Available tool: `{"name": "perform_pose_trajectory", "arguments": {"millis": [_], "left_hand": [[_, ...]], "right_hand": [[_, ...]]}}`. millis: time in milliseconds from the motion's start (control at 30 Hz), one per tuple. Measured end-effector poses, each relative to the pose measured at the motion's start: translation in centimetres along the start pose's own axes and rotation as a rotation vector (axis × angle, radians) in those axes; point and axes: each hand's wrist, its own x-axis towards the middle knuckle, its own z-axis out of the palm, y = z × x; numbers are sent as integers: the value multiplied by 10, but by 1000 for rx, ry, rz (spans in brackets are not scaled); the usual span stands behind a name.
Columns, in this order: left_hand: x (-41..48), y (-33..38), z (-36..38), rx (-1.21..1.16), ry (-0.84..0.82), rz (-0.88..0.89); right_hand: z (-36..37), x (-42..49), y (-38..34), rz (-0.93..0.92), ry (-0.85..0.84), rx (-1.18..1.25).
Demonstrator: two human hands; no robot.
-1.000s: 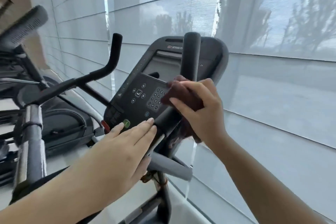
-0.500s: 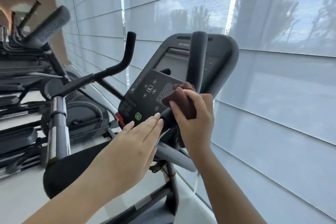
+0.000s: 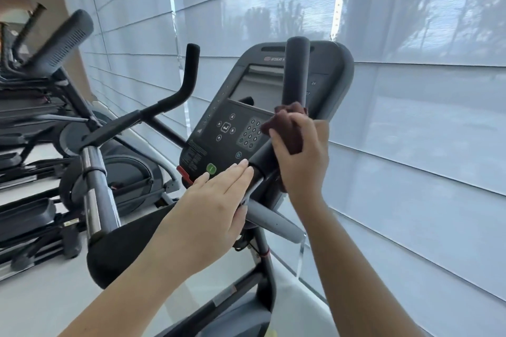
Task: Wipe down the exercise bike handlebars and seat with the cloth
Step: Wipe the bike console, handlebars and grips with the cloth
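Note:
My right hand grips a dark red cloth wrapped around the bend of the bike's right handlebar, a black foam-covered bar rising in front of the console. Below the cloth, the bar's lower foam section shows. My left hand lies flat with fingers together, fingertips touching that lower section and holding nothing. The left handlebar curves up further left, untouched. The black seat shows low in the view, partly behind my left forearm.
The grey console with screen, keypad and green button sits between the handlebars. Other exercise machines stand close on the left. Window blinds run along the right and behind the bike. Pale floor shows below.
My right hand and the cloth have slid a little up the handlebar's bend. The view has shifted right and back, showing more of the seat. My left hand keeps its place.

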Motion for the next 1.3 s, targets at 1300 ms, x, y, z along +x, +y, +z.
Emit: {"name": "perform_pose_trajectory", "arguments": {"millis": [1300], "left_hand": [[37,56,45,239,539,-564]], "right_hand": [[-10,20,42,-306,-166,257]]}}
